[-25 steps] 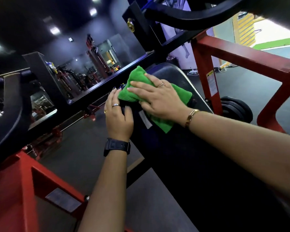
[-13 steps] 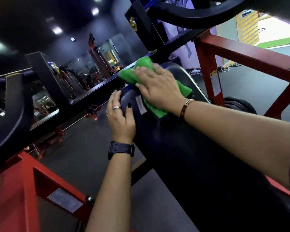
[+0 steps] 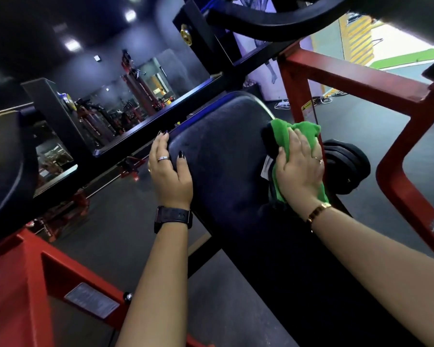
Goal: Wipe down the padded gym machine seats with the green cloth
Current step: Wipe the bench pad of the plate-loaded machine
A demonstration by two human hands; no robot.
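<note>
A long black padded seat point(image 3: 223, 151) runs from the lower right up to the middle of the view. My right hand point(image 3: 298, 169) presses the green cloth point(image 3: 303, 131) flat against the pad's right side edge, fingers straight. My left hand point(image 3: 168, 171) rests on the pad's left edge with its thumb on top and its fingers down the side. A white tag point(image 3: 266, 169) shows just left of the cloth.
A red steel frame point(image 3: 356, 83) rises on the right, with black weight plates point(image 3: 346, 166) behind my right hand. Another red frame part point(image 3: 23, 279) stands at the lower left. Black machine arms point(image 3: 273, 23) cross overhead. Dark rubber floor lies on both sides.
My right hand has swept the cloth from the pad's upper left end across to its right side edge. My left hand stays on the left edge.
</note>
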